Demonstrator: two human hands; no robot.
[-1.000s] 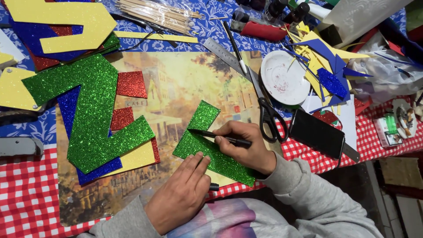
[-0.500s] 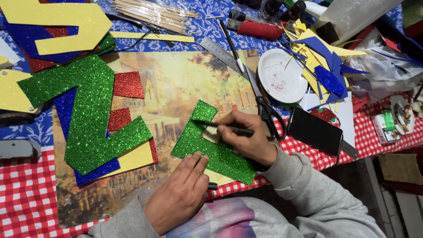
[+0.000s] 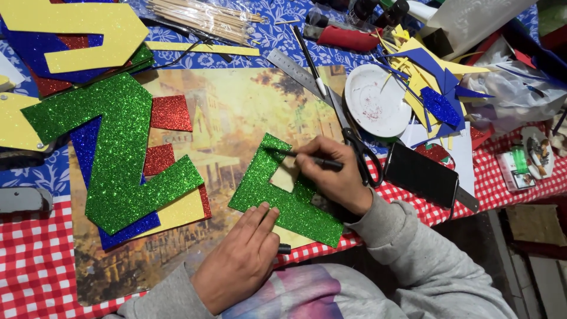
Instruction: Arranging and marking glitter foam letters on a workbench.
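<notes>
Head view, green glitter cutout (image 3: 277, 198) under left hand (image 3: 239, 263), right hand (image 3: 331, 174) perhaps tracing

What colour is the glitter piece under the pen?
Green glitter piece, plainest in the head view; the right hand holds the pen on it.

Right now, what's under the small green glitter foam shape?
Under the small green glitter shape: a pale yellow sheet shows through its notch and at its lower edge, lying on the picture mat. The rest is covered.

Flat green glitter foam cutout (image 3: 283, 198), black pen (image 3: 310, 158)
</notes>
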